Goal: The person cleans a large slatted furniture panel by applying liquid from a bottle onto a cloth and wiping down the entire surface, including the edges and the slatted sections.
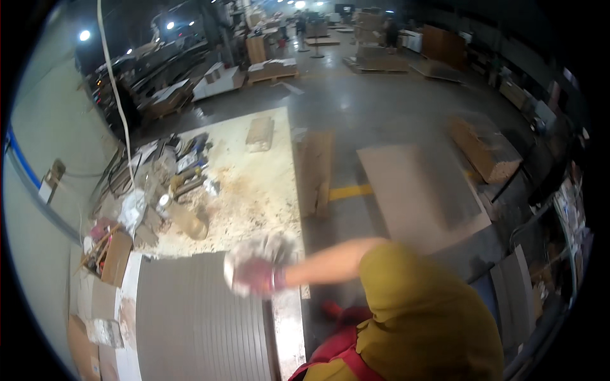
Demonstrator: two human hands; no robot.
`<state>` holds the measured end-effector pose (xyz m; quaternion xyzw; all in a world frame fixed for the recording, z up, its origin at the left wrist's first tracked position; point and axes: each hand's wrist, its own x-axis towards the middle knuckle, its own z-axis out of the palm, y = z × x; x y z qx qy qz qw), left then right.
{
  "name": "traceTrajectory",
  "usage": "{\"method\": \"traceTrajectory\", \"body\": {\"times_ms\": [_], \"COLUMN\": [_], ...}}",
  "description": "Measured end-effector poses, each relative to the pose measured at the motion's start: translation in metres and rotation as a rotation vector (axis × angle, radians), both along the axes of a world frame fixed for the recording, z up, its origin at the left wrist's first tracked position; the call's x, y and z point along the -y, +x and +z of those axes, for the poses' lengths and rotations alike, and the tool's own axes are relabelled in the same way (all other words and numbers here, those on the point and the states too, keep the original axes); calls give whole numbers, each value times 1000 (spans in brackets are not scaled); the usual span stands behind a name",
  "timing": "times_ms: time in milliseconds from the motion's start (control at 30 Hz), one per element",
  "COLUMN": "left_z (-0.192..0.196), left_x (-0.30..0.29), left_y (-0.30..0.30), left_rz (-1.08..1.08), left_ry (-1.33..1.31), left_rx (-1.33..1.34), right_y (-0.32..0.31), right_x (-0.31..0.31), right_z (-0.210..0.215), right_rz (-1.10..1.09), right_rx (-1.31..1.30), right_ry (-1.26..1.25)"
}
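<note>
One arm reaches in from the lower right, in a mustard sleeve (419,298). At its end is one right hand (259,278) in a dark pink glove. The hand has hold of one white bundle (238,263), probably a cloth, but everything there is smeary. The fingers are too blurry to see, so I cannot tell how far they are bent. The left hand is out of sight, so I cannot tell if it is open or what it has.

The white bundle is over the far right corner of a row of grey strips (190,317) and hides that corner. The strips sit side by side on one pale table (279,171). There are more than ten, but their lines run together and I cannot count them all. Their near ends are cut off by the bottom edge.

Past the strips I see one bottle (190,223) with a white cap and one small wooden block (260,130). To the left is one brown box (117,257) with sticks poking out. The tools (190,162) are in a messy heap and hide each other, so I cannot count them. One white cord (111,82) hangs down, and the top edge cuts it off.

On the floor to the right are one big flat brown sheet (406,184) and one stack of boards (486,149). Part of one yellow stripe (351,192) shows beside the sheet. The far end of the room is dim.
</note>
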<state>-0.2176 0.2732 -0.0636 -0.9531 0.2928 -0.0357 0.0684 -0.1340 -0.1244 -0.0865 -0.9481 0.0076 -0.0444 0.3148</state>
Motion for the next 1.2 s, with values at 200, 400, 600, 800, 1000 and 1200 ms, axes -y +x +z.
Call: {"method": "traceTrajectory", "body": {"times_ms": [200,400,600,800,1000,1200], "left_z": [-35,-26,2,9,3,0], "left_x": [0,-5,10,-37,-101,-115], "left_y": [11,-1,-1,-14,-45,-46], "left_rz": [-208,88,124,156,318,331], "left_ry": [-176,243,-263,-293,-168,-205], "left_rx": [517,153,-293,-225,-200,-218], "right_y": [-64,-16,-71,-52,8,-62], "right_x": [-132,-24,-142,-130,-68,-259], "right_z": [-12,53,21,-3,7,29], "right_rz": [201,-262,141,312,-125,776], "right_rx": [378,-276,263,417,-202,-325], "right_ry": [97,740,-321,74,24,-152]}}
